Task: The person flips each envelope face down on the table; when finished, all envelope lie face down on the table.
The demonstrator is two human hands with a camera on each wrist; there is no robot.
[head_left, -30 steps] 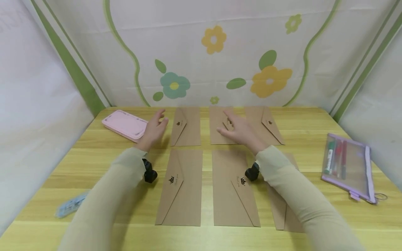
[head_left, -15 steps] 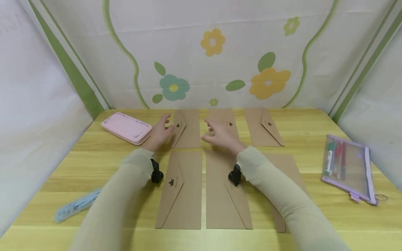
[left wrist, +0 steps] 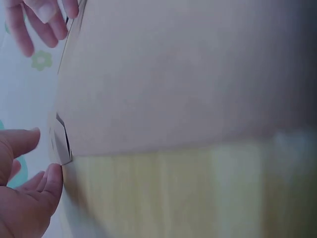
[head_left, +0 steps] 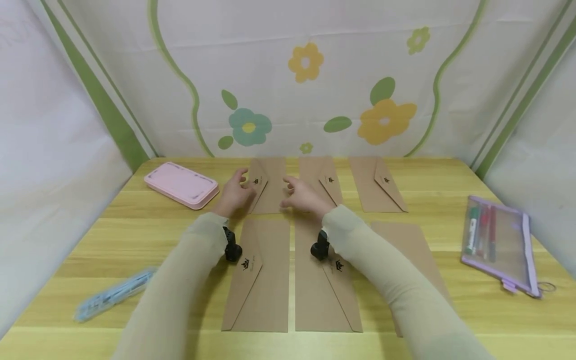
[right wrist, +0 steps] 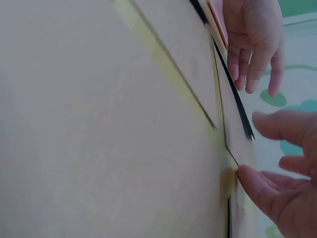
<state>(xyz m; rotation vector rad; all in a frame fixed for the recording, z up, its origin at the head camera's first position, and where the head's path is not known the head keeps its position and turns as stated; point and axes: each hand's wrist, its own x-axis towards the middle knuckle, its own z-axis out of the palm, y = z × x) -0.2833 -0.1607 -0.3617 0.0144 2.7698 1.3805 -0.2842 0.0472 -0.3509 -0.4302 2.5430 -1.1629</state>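
Kraft-paper envelopes with black crown prints lie in two rows on the table. In the head view, my left hand (head_left: 235, 192) is at the left edge of the back left envelope (head_left: 271, 192), fingers loosely bent. My right hand (head_left: 303, 194) is by that envelope's right edge, thumb and fingers apart, partly over the gap to the back middle envelope (head_left: 323, 176). Neither hand grips anything. The right forearm passes over the front middle envelope (head_left: 315, 300) and covers part of the front right envelope (head_left: 405, 240). The front left envelope (head_left: 265, 280) lies between the forearms.
A pink case (head_left: 182, 184) sits at the back left. Near the left forearm lies a blue clear-wrapped item (head_left: 114, 294). At right is a purple-edged mesh pouch (head_left: 506, 245) with markers inside. The back right envelope (head_left: 369, 190) lies near the curtain (head_left: 279, 30).
My right hand has moved left from above the back middle envelope to the back left one. My left hand has shifted slightly right. The front middle envelope has slid a little left.
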